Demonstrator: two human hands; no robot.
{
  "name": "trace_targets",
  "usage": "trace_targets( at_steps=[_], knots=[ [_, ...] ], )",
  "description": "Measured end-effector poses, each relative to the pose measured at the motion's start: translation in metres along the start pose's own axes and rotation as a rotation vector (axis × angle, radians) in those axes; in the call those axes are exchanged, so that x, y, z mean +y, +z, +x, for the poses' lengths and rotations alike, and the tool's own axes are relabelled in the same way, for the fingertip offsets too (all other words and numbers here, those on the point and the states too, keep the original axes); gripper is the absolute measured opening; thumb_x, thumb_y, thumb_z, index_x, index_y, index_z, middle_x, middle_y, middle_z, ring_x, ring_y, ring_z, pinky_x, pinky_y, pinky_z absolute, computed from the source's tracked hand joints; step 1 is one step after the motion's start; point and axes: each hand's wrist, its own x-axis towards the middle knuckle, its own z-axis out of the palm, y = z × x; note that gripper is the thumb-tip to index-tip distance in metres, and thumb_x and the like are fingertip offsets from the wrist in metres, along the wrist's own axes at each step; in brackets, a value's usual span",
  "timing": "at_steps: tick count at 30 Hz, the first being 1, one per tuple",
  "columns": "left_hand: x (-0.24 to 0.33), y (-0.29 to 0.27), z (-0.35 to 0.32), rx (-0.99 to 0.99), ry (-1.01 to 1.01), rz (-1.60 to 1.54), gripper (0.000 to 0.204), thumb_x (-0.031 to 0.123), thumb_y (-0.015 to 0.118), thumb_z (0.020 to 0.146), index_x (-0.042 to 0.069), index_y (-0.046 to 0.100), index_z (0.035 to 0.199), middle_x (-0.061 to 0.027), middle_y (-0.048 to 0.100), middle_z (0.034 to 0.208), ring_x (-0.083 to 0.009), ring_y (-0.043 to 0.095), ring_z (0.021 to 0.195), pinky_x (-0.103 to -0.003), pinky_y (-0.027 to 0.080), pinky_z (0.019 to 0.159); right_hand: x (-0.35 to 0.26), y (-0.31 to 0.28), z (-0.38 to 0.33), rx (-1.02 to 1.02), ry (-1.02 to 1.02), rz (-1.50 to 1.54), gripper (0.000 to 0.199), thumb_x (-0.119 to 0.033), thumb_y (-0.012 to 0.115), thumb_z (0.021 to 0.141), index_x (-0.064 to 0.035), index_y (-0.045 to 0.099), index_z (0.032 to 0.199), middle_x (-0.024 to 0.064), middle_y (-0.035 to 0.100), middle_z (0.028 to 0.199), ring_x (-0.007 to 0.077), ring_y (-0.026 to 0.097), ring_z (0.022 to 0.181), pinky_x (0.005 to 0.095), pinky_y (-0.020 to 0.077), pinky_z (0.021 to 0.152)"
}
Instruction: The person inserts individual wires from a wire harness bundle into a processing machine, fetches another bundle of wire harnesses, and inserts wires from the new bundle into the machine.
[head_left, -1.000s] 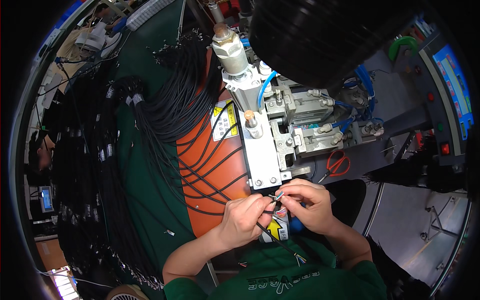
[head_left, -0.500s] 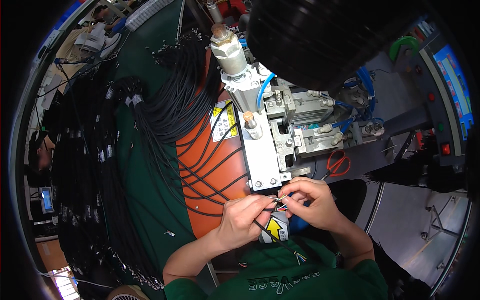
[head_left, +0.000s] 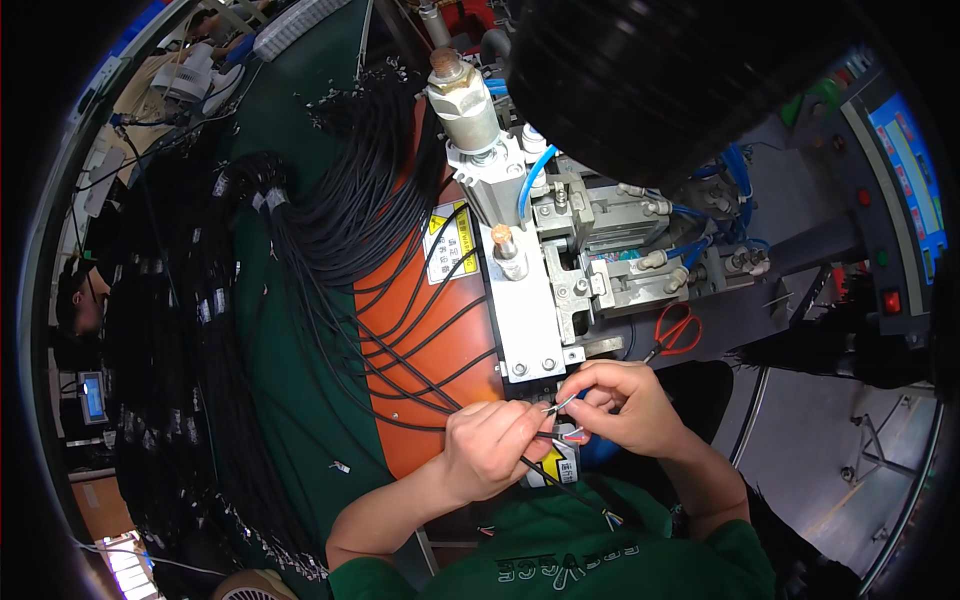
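In front of the metal press [head_left: 530, 335], my left hand [head_left: 490, 447] is closed around a black cable whose thin coloured wires come out at the fingertips. My right hand [head_left: 632, 408] pinches a pale thin wire [head_left: 563, 405] that runs across to the left fingertips. Below the pinch, red and light wires [head_left: 574, 436] stick out of a black cable end. Another black cable [head_left: 562, 484] slants from under my left hand towards the green shirt, its coloured wire ends [head_left: 612, 520] fanned out. Fingers hide where the pinched wire is attached.
Orange-handled scissors [head_left: 678, 332] lie right of the press. A large bundle of black cables [head_left: 340, 220] spreads over the green mat [head_left: 300, 390] and orange surface [head_left: 420, 350]. More cables hang at far left. A control panel [head_left: 900, 200] stands right; a dark round object [head_left: 620, 80] overhangs the top.
My right fingertips have shifted slightly, and a pale wire now stretches between the hands where yellowish wires showed before. My left fingers have curled in more. The cables barely moved.
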Motion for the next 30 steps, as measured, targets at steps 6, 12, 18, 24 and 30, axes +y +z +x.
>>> trace_targets(
  at_steps=[6, 12, 18, 24, 30],
  knots=[
    [0.003, -0.002, 0.002, 0.034, -0.014, 0.027, 0.021, 0.014, 0.073, 0.073, 0.001, 0.06, 0.083, -0.0064, 0.053, 0.062, -0.0201, 0.051, 0.047, -0.032, 0.036, 0.043, 0.02, 0.028, -0.006, 0.222, -0.291, -0.045, 0.011, 0.005, 0.065, 0.082, 0.0037, 0.063, 0.093, 0.0087, 0.065, 0.092, 0.0046, 0.063, 0.067, 0.0161, 0.0426, 0.048],
    [0.002, 0.001, 0.003, 0.034, 0.004, 0.072, 0.017, 0.009, 0.071, 0.073, 0.001, 0.059, 0.081, -0.0063, 0.052, 0.062, -0.0207, 0.05, 0.046, -0.032, 0.036, 0.043, 0.009, 0.01, 0.002, 0.119, -0.065, -0.035, 0.007, 0.001, 0.067, 0.082, 0.0037, 0.064, 0.087, 0.0029, 0.062, 0.08, -0.0008, 0.055, 0.059, 0.0154, 0.0376, 0.047],
    [0.004, 0.002, 0.003, 0.015, -0.019, 0.076, 0.015, 0.005, 0.07, 0.072, 0.001, 0.058, 0.081, -0.0065, 0.053, 0.062, -0.0212, 0.051, 0.047, -0.032, 0.036, 0.043, 0.023, 0.018, 0.0, 0.149, -0.039, 0.03, 0.006, -0.001, 0.067, 0.083, 0.0034, 0.064, 0.085, -0.0018, 0.06, 0.073, -0.0029, 0.048, 0.055, 0.0159, 0.0342, 0.046],
    [0.005, 0.003, 0.0, 0.027, -0.074, 0.014, 0.016, 0.005, 0.071, 0.071, 0.001, 0.058, 0.08, -0.0066, 0.053, 0.063, -0.0214, 0.051, 0.047, -0.032, 0.037, 0.043, 0.009, 0.025, 0.001, 0.324, -0.524, -0.525, 0.011, 0.001, 0.069, 0.074, -0.0015, 0.063, 0.083, 0.0055, 0.058, 0.075, 0.0118, 0.057, 0.054, 0.0244, 0.0427, 0.045],
    [0.009, 0.0, 0.003, -0.153, -0.039, 0.235, 0.044, 0.006, 0.068, 0.066, -0.003, 0.062, 0.109, -0.0076, 0.056, 0.079, -0.0224, 0.057, 0.066, -0.033, 0.046, 0.058, 0.008, 0.012, -0.002, 0.249, -0.436, -0.876, 0.01, -0.005, 0.066, 0.073, -0.0033, 0.059, 0.079, 0.0057, 0.06, 0.078, 0.0206, 0.061, 0.057, 0.0313, 0.0472, 0.048]
  ],
)
